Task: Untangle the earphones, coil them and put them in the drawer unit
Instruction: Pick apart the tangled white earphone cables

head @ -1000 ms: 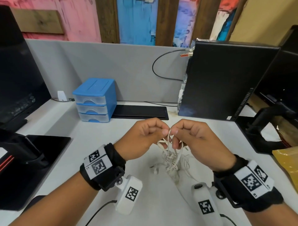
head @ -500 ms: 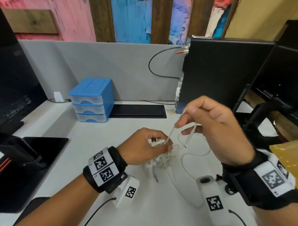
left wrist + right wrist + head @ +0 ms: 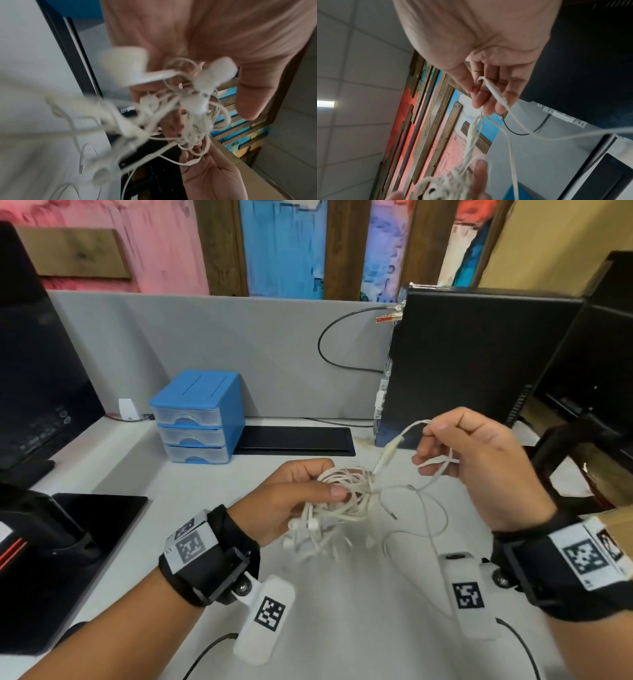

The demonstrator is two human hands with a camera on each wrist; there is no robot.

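Observation:
A tangled bundle of white earphones (image 3: 342,494) hangs above the desk, gripped between thumb and fingers of my left hand (image 3: 301,494). Earbuds (image 3: 308,523) dangle below it. In the left wrist view the tangle (image 3: 188,108) fills the space under my palm, blurred. My right hand (image 3: 472,453) is raised to the right and pinches a cable strand (image 3: 416,428) pulled out of the knot; another loop crosses its fingers. The right wrist view shows thumb and forefinger pinching that strand (image 3: 494,90). The blue drawer unit (image 3: 198,416) stands at the back left, all drawers closed.
A black computer tower (image 3: 479,371) stands at the back right, a flat black pad (image 3: 294,440) lies beside the drawer unit. Monitors (image 3: 37,378) and a black stand base (image 3: 99,508) occupy the left. A grey partition (image 3: 239,344) closes the desk's back.
My right hand has drawn a strand up and to the right, away from the left hand. The left hand kept the tangle and lifted it slightly; more cable now hangs loose.

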